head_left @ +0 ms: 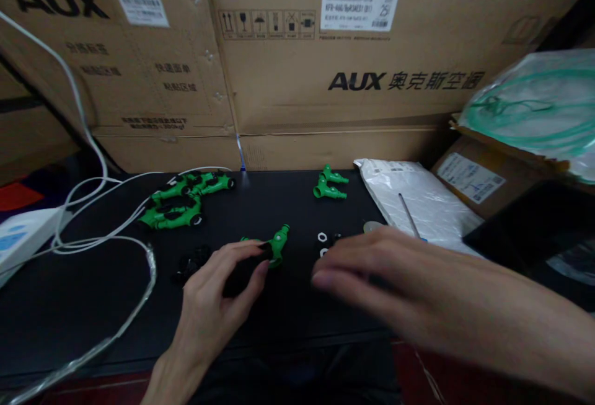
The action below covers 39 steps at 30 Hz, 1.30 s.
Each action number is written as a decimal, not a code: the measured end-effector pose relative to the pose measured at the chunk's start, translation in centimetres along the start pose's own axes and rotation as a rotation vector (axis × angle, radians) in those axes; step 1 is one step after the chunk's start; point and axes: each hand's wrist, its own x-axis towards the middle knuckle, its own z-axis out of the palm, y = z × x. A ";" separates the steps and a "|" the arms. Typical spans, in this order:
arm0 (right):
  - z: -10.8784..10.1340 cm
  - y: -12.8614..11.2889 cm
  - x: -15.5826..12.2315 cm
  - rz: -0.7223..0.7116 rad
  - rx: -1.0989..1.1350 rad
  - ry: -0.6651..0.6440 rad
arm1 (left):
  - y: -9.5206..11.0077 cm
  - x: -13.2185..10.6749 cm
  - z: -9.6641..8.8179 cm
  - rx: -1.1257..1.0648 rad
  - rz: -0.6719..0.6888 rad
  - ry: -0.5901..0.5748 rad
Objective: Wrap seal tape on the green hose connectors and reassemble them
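Both hands are held low over the near part of the black tabletop point(56, 306). By the left hand point(218, 287) a green tee fitting point(277, 245) is pinched between thumb and fingertips; the fingers are curled partly closed around its dark end, and the fitting rests near the middle of the tabletop, its green nozzle pointing away. A clump of small black parts point(193, 262) lies just to the left of that hand.

Towards the far left corner a pile of like green fittings point(179, 203) is seen, apparently with black caps on, with white cables point(93, 206) looped past it to the left edge. Near the far edge, right of centre, two more green fittings point(329, 185) lie without black caps.

Between the hands small white rings point(322, 238) are set on the tabletop. The right hand point(372, 268) is spread flat and blurred just above them, fingers extended and slightly apart; nothing can be seen held in it, though the underside is hidden, so this cannot be told for certain. Beyond it a white plastic bag point(413, 194) with a thin metal rod point(409, 216) on it lies at the right edge.

The step in hand is judged to be the fitting of a small part onto the held piece. For the next move, one ring would have to be picked up cleanly by the right fingertips while the fitting is kept steady.
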 end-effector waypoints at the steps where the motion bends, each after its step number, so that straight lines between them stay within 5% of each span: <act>1: -0.6 1.7 1.1 0.049 -0.133 -0.065 | 0.1 0.0 0.0 -0.002 0.002 0.012; 4: -1.6 7.8 3.2 0.253 -0.455 -0.053 | 0.2 -0.1 0.1 -0.022 0.010 0.040; 8: -1.2 13.5 3.5 0.296 -0.495 -0.067 | 0.3 0.1 0.1 -0.048 -0.026 0.043; 16: -0.1 15.5 3.8 0.267 -0.394 0.009 | 0.4 0.3 0.0 -0.151 -0.099 0.007; 20: -0.2 13.9 3.4 0.247 -0.269 0.039 | 0.2 0.1 0.0 -0.210 -0.130 0.008; 23: 0.0 9.9 3.6 0.196 -0.093 0.079 | 0.0 0.0 0.2 -0.281 -0.160 -0.011; 30: 3.2 -0.8 8.2 0.095 0.606 -0.394 | -0.2 -0.1 0.3 -0.273 -0.224 -0.036; 39: 6.0 -1.1 9.8 0.111 0.701 -0.447 | -0.3 0.2 0.4 -0.189 -0.202 0.006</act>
